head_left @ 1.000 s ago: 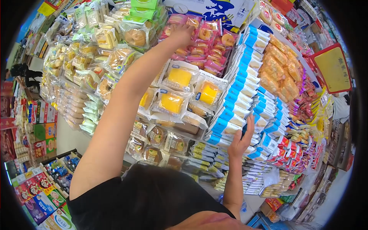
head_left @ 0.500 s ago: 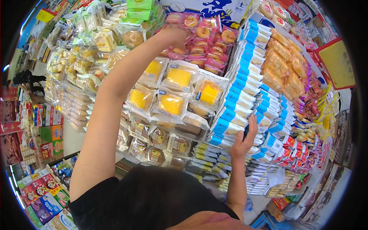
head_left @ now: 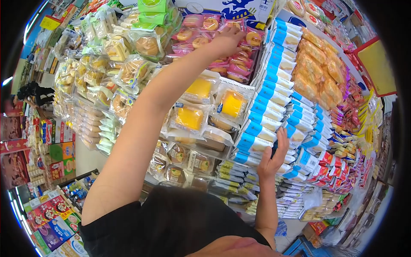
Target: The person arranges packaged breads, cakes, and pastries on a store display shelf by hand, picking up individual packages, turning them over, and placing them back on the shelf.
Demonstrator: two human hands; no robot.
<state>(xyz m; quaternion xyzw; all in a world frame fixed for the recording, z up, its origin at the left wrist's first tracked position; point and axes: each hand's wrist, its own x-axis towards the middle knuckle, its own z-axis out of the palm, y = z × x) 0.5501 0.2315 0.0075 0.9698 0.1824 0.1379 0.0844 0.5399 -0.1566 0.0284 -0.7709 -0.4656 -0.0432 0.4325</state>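
My left hand (head_left: 229, 42) reaches far across the display and rests over the pink-wrapped round cakes (head_left: 200, 41), fingers spread. Nothing is visibly gripped in it, though its underside is hidden. Closer to me, my right hand (head_left: 273, 158) hovers by or touches the stacked blue-and-white packets (head_left: 257, 130); its thumb and fingers are apart. Under my left forearm lie clear-wrapped yellow sponge cakes (head_left: 188, 118), partly covered by the arm.
Left of the pink packs sit bagged buns (head_left: 147, 44) and green packs (head_left: 153, 18). Orange-coloured bread packs (head_left: 314, 68) lie right of the blue-and-white stacks. A yellow sign with a red frame (head_left: 376, 66) stands at the right. Boxed goods (head_left: 53, 231) line the lower left.
My left hand has moved right across the pink-wrapped cakes, its fingers now spread, and the forearm now covers some of the yellow cakes. My right hand has stayed by the blue-and-white packets.
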